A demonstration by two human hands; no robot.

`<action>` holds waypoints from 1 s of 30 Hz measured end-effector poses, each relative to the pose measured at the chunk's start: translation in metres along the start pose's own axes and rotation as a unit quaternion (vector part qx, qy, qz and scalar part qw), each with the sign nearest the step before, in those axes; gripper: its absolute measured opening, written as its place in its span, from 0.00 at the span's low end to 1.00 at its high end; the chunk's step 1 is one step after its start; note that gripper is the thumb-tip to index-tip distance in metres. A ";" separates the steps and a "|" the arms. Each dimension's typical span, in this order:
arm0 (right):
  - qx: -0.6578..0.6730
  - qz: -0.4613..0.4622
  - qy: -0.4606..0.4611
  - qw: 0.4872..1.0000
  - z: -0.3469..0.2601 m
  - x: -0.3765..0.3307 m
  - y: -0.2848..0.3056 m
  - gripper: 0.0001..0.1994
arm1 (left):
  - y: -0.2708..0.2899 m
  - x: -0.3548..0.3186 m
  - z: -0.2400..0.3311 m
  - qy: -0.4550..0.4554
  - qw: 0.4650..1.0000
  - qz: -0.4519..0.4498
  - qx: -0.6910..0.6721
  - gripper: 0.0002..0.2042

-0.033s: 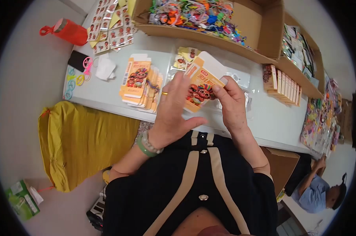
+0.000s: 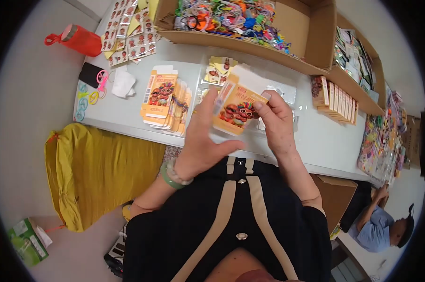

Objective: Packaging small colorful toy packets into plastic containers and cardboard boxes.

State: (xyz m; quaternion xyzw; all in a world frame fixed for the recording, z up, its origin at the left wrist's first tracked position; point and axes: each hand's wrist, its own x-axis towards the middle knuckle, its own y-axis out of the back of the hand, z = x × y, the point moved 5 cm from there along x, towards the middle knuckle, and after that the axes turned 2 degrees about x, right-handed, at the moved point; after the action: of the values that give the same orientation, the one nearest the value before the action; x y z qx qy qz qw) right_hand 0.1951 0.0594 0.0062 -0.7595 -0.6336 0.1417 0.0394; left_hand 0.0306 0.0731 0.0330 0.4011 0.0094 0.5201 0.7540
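Between thumb and fingers my right hand pinches the right edge of an orange cardboard carton printed with cartoon figures, its white flap sticking up at the far end. My left hand is open, the fingers stretched out along the carton's left side and the thumb spread away. Whether its fingertips touch the carton I cannot tell. To the left, a stack of flat orange cartons of the same print lies on the white table. Yellow-backed sticker pieces lie just beyond the held carton.
An open cardboard box of colourful cords stands behind, with a box of packets beside it. Filled cartons stand in a row at right. Sticker sheets, a red bottle, a black phone and scissors sit left.
The held carton has turned slightly and shifted a little left, its flap now blurred. My left fingers have moved slightly left; my right hand keeps its pinch.
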 end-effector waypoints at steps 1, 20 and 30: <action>-0.010 -0.022 -0.020 1.000 -0.001 -0.001 0.005 0.06 | -0.005 -0.003 -0.017 0.169 0.946 -0.002 -0.275 0.38; -0.326 -0.128 0.209 0.913 -0.008 -0.032 0.007 0.08 | -0.073 -0.038 -0.028 0.400 0.608 -0.246 -0.640 0.39; -0.166 -0.152 0.042 0.973 -0.018 -0.025 0.039 0.19 | -0.087 -0.025 -0.022 0.237 0.560 -0.315 -0.729 0.51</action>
State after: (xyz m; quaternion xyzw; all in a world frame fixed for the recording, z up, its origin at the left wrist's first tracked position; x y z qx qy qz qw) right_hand 0.2333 0.0297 0.0186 -0.6553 -0.7543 -0.0048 -0.0398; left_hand 0.0775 0.0546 -0.0449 -0.4511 -0.0690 0.1555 0.8761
